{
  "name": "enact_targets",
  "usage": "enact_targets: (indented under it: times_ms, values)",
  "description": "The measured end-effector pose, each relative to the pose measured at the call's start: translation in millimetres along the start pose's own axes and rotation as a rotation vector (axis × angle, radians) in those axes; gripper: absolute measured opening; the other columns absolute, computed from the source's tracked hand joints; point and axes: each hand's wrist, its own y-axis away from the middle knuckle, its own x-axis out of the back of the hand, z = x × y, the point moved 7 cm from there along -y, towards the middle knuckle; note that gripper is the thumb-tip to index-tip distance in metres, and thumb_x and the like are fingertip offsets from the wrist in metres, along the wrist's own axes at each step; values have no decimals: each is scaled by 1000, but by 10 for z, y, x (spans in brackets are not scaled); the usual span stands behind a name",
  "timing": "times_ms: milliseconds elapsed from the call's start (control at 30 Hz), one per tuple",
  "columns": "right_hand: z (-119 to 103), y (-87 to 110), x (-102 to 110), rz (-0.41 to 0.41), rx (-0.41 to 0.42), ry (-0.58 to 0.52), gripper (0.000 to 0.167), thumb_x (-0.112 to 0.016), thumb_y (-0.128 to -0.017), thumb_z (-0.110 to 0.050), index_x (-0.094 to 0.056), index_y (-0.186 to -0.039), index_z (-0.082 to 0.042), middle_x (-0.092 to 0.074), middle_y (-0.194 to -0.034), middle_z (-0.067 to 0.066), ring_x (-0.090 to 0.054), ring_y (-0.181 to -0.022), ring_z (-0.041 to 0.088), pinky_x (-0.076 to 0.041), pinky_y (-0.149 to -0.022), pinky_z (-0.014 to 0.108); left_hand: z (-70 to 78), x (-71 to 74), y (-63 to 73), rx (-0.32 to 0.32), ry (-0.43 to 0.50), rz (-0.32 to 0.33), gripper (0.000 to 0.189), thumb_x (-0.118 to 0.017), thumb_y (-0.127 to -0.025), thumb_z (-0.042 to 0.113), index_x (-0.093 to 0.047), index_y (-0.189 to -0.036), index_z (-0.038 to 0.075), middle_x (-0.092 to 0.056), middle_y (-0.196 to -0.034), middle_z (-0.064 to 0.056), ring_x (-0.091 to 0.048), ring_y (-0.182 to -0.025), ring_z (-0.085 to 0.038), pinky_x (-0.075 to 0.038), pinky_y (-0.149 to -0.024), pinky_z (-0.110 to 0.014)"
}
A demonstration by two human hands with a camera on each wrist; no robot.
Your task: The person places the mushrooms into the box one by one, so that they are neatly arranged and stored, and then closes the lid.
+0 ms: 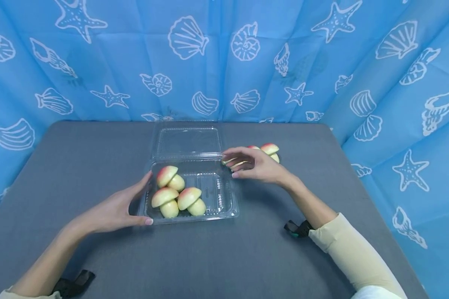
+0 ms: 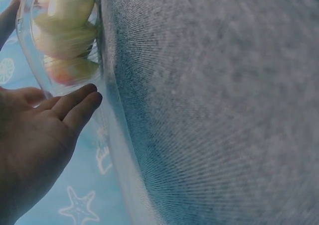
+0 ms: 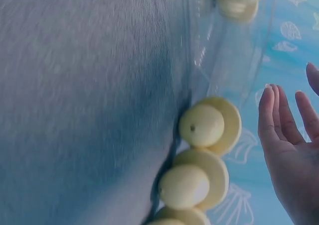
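Note:
A clear plastic clamshell box [image 1: 228, 207] lies with its lid [image 1: 188, 141] folded back. Three mushroom-shaped pieces [image 1: 167, 202] with pale yellow stems and red-tinged caps sit in its left half. My left hand [image 1: 114, 207] rests at the box's left side, thumb by the near corner and straight fingers along the wall. Over the box's right edge hovers my right hand [image 1: 260, 166], fingers loosely bent and nothing held. It partly hides more mushroom pieces [image 1: 270, 150] on the table; the right wrist view shows these mushroom pieces [image 3: 202, 125] in a row beside the box.
The grey cloth-covered table [image 1: 224, 257] extends around the box. Behind it and to the sides hangs a blue curtain [image 1: 217, 62] with white shell and starfish prints. Dark wrist straps [image 1: 75, 283] sit on both arms.

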Motion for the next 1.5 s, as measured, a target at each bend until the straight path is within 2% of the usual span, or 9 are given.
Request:
enact_targets:
  times_ms: [200, 433, 567, 667, 833, 1233, 1500]
  values:
    - [-11, 145, 215, 67, 4, 60, 54, -71, -89, 2, -52, -139, 1, -57, -136, 20, -56, -121, 42, -51, -99, 46, 11, 15, 4, -2, -16, 1, 117, -78, -81, 52, -1, -161, 14, -17, -161, -25, -28, -143, -45, -30, -110, -64]
    - [-7, 289, 418, 117, -14, 89, 52, -71, -88, 3, -54, -138, 1, -56, -135, 25, -55, -119, 49, -52, -96, 44, 25, 18, 7, -4, -17, 4, 116, -78, -82, 51, -1, -161, 15, -18, -161, -25, -27, -143, -46, -30, -110, -64]
    - [-6, 359, 529, 145, -15, 138, 50, -68, -89, 5, -54, -137, 1, -57, -135, 24, -55, -119, 47, -52, -96, 44, 19, 13, 0, 3, -8, -1, 116, -78, -82, 51, 0, -161, 16, -17, -161, -25, -28, -143, -46, -30, -110, -64]
    - [-7, 404, 599, 161, -16, 155, 50, -67, -89, 7, -54, -137, 2, -57, -135, 22, -54, -120, 47, -53, -96, 39, 14, 10, -4, 1, 3, -2, 116, -78, -82, 49, 1, -161, 18, -17, -161, -25, -29, -142, -45, -29, -110, -64]
    - [-9, 461, 685, 185, -17, 157, 49, -69, -90, 5, -55, -136, 2, -56, -135, 25, -54, -119, 49, -54, -93, 34, 16, 12, -4, -6, 20, -1, 116, -79, -82, 48, 2, -161, 20, -18, -161, -25, -30, -142, -45, -29, -110, -63]
    - [82, 536, 923, 233, 9, 234, 49, -68, -89, 8, -54, -136, 4, -59, -129, 27, -54, -118, 47, -51, -96, 43, 12, 22, -6, -6, 20, 0, 116, -79, -82, 48, 1, -161, 17, -19, -161, -24, -29, -143, -44, -29, -111, -62]
    - [192, 601, 1095, 296, -9, 249, 49, -68, -90, 6, -55, -136, 3, -57, -131, 27, -54, -120, 44, -51, -98, 40, 3, 18, -22, -11, 32, -14, 116, -78, -83, 48, 1, -161, 13, -20, -161, -25, -30, -143, -43, -30, -110, -61]
